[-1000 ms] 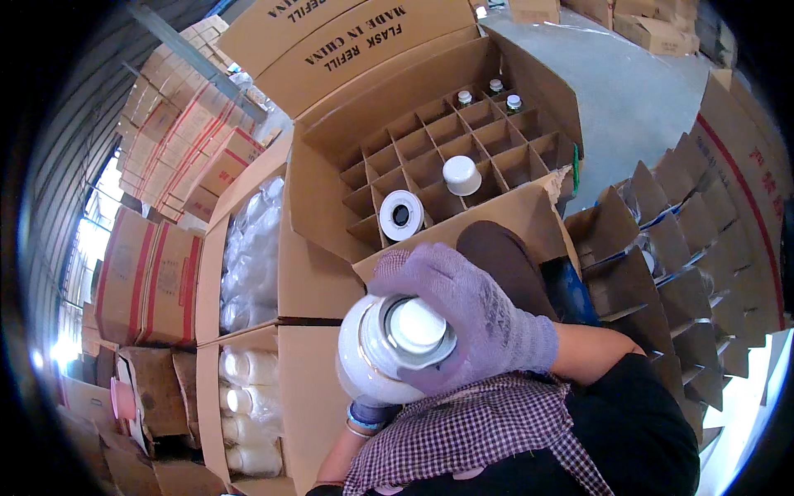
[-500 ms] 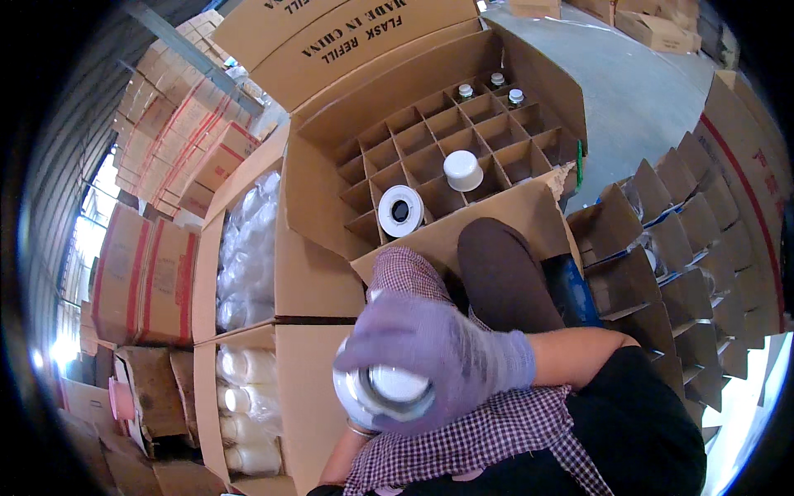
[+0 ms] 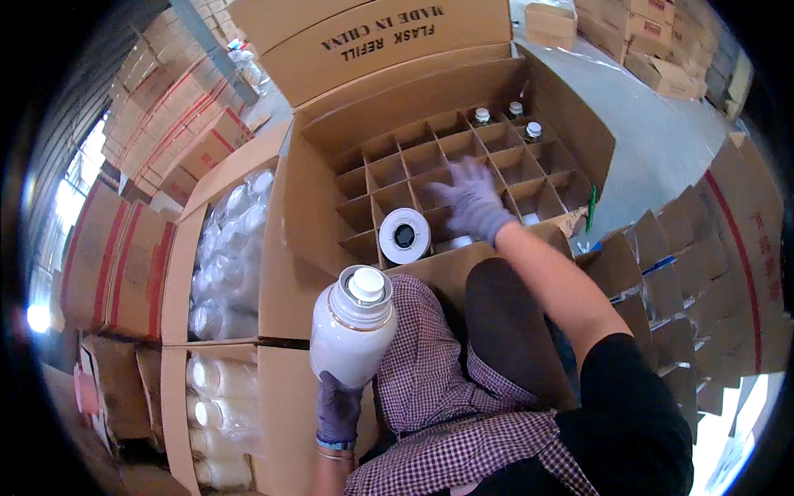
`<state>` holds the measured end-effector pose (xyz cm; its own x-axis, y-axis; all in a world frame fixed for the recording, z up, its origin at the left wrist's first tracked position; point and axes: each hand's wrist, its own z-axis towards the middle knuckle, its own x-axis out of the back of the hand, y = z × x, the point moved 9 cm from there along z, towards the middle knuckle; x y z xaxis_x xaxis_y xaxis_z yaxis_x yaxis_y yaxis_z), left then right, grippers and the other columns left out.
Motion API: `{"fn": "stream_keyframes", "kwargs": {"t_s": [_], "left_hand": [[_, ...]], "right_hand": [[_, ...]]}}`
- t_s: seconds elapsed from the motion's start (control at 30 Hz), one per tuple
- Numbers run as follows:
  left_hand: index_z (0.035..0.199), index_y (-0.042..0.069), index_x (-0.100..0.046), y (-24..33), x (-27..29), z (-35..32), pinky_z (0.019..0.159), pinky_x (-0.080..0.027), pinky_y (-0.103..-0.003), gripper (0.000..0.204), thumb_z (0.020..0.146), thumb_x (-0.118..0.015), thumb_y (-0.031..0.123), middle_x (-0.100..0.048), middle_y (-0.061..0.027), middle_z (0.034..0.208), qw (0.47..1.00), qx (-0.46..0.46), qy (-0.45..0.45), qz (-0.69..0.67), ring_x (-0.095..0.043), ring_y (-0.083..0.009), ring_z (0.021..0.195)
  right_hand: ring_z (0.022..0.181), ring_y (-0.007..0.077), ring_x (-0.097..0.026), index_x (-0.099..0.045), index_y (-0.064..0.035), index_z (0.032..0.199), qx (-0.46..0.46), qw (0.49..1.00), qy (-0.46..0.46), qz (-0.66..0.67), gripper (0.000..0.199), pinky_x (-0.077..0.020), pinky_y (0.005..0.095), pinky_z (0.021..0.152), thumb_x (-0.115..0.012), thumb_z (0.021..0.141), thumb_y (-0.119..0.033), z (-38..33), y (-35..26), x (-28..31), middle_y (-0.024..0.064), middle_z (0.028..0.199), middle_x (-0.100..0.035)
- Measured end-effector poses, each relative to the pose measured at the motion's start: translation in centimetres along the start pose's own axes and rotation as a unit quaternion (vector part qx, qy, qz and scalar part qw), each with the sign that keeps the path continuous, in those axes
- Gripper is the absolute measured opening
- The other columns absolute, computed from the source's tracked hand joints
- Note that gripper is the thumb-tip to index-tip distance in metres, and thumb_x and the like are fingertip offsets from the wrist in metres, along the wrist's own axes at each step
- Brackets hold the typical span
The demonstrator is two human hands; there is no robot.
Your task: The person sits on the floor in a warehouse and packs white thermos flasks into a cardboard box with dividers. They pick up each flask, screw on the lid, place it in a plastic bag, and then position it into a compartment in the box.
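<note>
A glossy white flask (image 3: pixel 351 347) with a metallic ring stands nearly upright in my left hand (image 3: pixel 337 413), which grips its lower end. A white stopper (image 3: pixel 365 283) sits in the flask's neck. My right hand (image 3: pixel 478 201), gloved in purple-grey like the left, reaches over the divided carton (image 3: pixel 310 190) with its fingers spread. Whatever lies beneath the palm is hidden. Left of that hand, a round white flask top with a dark central opening (image 3: pixel 405 237) rises from a front compartment. Several silvery bottle necks (image 3: pixel 533 131) show in the far right compartments.
Left of my knees, open cartons hold plastic-wrapped clear pieces (image 3: pixel 231 256) and cream-white bottle-shaped parts (image 3: pixel 222 413). Cardboard dividers (image 3: pixel 662 273) stand at the right. The carton's raised flap (image 3: pixel 380 41) leans back. Stacked boxes (image 3: pixel 116 256) line the left.
My right hand has left the flask top and stretched forward over the divided carton. The flask's stopper now shows. The white cup on the dividers is no longer visible. The view has shifted slightly.
</note>
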<state>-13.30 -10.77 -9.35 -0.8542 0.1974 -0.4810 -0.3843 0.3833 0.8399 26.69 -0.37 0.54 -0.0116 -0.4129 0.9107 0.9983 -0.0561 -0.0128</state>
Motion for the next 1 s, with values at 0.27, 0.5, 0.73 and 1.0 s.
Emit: {"fn": "stream_keyframes", "kwargs": {"t_s": [0.27, 0.5, 0.73, 1.0], "left_hand": [[0.123, -0.001, -0.057, 3.4, 0.8, 0.7, 0.066, -0.049, -0.035, 0.064, 0.095, -0.057, 0.056, -0.065, -0.0076, 0.093, 0.974, -0.056, 0.068, 0.207, -0.060, -0.0204, 0.079], [0.105, -0.003, -0.068, 7.9, -3.7, -0.5, 0.067, -0.050, -0.033, 0.050, 0.088, -0.072, 0.043, -0.065, -0.0032, 0.079, 0.895, -0.178, 0.047, 0.406, -0.061, -0.0192, 0.073], [0.096, -0.003, -0.072, 14.5, -10.6, -3.7, 0.086, -0.052, -0.035, 0.041, 0.079, -0.083, 0.033, -0.067, -0.0162, 0.111, 0.828, -0.327, -0.035, 0.454, -0.065, -0.0262, 0.103], [0.101, 0.004, -0.070, 6.7, -21.3, -1.3, 0.089, -0.053, -0.041, 0.037, 0.082, -0.076, 0.036, -0.067, -0.0167, 0.115, 0.543, -0.253, -0.377, 0.706, -0.066, -0.0356, 0.102]], "right_hand": [[0.130, 0.0428, -0.049, -0.052, -0.0190, 0.138, 0.146, 0.838, 0.004, 0.525, 0.078, -0.0395, 0.0490, 0.113, -0.084, 0.068, -0.017, -3.1, -3.5, 6.9, 0.0171, 0.140, -0.048], [0.118, 0.0342, -0.060, -0.051, -0.0066, 0.137, 0.218, 0.882, 0.050, 0.415, 0.059, -0.0520, 0.0412, 0.097, -0.073, 0.085, -0.026, -10.2, -8.4, 13.5, 0.0200, 0.127, -0.058], [0.073, 0.0230, -0.070, -0.061, -0.0028, 0.119, -0.176, 0.555, -0.342, 0.738, 0.057, -0.0556, 0.0340, 0.064, -0.046, 0.100, -0.055, -17.8, -8.6, 1.5, 0.0106, 0.090, -0.071], [0.121, 0.0280, -0.060, -0.062, -0.0133, 0.127, -0.036, 0.949, -0.064, 0.306, 0.044, -0.0484, 0.0394, 0.100, -0.068, 0.086, -0.027, -5.7, -3.2, -0.6, 0.0153, 0.132, -0.059]]}}
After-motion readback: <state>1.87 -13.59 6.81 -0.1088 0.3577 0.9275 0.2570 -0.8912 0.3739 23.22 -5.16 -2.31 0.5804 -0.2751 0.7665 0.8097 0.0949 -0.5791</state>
